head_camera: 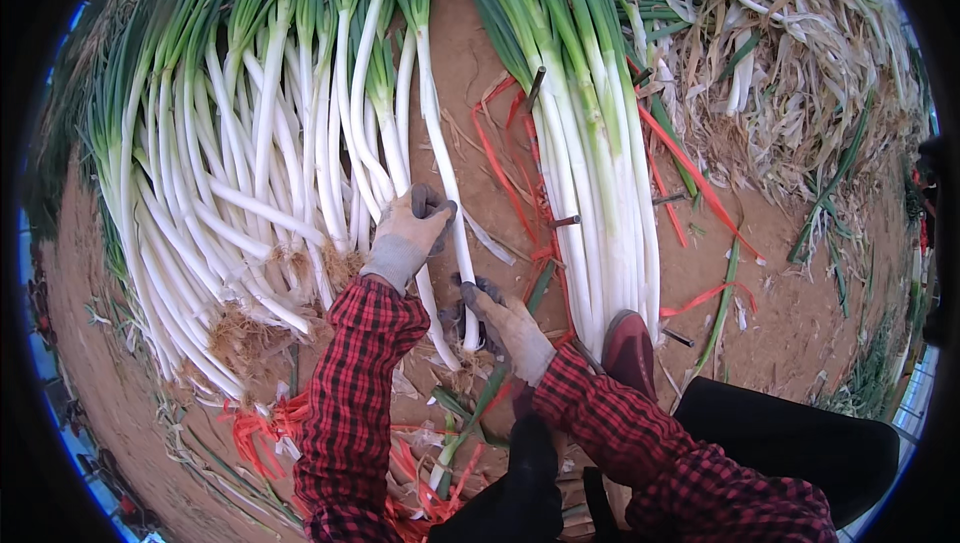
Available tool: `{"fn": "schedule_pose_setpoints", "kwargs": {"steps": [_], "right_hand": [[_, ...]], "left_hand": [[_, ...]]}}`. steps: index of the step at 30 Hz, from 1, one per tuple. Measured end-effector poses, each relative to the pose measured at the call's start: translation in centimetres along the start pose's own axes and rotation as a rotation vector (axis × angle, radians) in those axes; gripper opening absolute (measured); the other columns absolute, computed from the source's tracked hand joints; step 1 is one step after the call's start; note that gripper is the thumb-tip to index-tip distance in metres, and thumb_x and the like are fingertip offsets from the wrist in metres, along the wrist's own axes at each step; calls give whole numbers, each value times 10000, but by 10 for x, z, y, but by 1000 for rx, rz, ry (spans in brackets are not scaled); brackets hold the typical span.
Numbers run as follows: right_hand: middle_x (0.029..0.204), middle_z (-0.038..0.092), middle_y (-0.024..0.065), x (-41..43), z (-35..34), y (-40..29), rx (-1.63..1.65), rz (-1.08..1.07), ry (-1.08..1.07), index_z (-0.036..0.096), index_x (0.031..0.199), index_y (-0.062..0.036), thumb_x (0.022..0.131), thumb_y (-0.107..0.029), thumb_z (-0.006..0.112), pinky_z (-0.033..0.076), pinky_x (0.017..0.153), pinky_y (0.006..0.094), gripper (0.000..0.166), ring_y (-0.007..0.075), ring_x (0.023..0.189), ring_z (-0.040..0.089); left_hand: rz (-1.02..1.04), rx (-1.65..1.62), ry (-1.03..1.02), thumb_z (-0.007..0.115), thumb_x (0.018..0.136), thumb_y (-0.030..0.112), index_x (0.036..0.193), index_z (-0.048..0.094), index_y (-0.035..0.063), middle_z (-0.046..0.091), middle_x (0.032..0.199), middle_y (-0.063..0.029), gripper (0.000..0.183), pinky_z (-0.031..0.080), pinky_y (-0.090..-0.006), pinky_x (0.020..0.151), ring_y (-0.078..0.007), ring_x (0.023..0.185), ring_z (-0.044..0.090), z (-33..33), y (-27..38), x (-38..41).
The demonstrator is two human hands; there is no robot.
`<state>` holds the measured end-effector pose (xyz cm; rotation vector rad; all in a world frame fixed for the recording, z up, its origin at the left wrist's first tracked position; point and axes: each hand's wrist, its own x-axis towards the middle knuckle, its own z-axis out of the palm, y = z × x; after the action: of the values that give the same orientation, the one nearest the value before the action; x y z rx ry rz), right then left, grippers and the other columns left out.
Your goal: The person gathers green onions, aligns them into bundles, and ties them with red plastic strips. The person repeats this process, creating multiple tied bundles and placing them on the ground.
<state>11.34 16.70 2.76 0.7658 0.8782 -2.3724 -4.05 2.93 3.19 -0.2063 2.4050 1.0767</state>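
My left hand (412, 232), in a pale work glove with dark fingertips, is curled around a long green onion (429, 310), whose lower white shank emerges beneath it. The palm side is hidden. Just right of those fingers stands another long green onion (446, 164). My right hand (514, 329), gloved alike, grips this one low on its shank, above the roots. A thin loose strip of skin (487, 239) hangs beside it. Many more long green onions (262, 130) lie in a pile to the left, roots towards me.
Right of my hands, a thick bundle of cleaned onions (596, 190) lies between short metal rods (565, 221) over red plastic ribbon (491, 145). My shoe (628, 354) touches its lower end. Peeled waste leaves (787, 70) heap at upper right. Tangled red ribbon (262, 430) lies on the soil (772, 318).
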Motion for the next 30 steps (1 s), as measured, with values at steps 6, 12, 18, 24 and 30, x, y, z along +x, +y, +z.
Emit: {"fn": "schedule_pose_setpoints", "kwargs": {"steps": [6,12,18,24,30], "right_hand": [[897,614,13,-8,1,2,129,122,110,604,1167,-40,975,-217,606,490,629,262,262,98,733,582],[871,627,18,-9,-3,-5,71,7,169,592,1143,-10,938,-164,648,488,587,257,263,97,658,577],[962,645,43,7,-9,-12,299,-43,142,554,1216,-10,985,-175,586,560,750,313,286,143,911,647],[935,651,64,-1,-15,-20,210,208,-35,510,1269,-47,984,-253,589,546,544,322,360,180,746,659],[901,624,57,-22,-22,4,139,169,105,521,1274,-43,987,-239,577,496,502,302,352,157,682,630]], "left_hand": [[4,597,552,684,848,350,1301,477,10,595,1125,-210,604,511,-431,901,-357,1073,626,-16,-45,71],[-104,466,471,700,829,302,1278,491,8,650,1036,-180,576,530,-415,856,-312,995,659,-50,-57,105],[-207,-660,-255,726,856,146,1147,601,13,641,814,-23,343,406,-227,439,-89,573,591,-1,-21,-8],[-40,-269,-127,600,885,38,1180,594,-14,666,989,-34,299,499,-223,670,-87,795,616,24,-43,-26],[-84,754,392,626,858,223,1376,436,35,578,1263,-200,584,496,-429,931,-344,1082,628,-16,-47,56]]}}
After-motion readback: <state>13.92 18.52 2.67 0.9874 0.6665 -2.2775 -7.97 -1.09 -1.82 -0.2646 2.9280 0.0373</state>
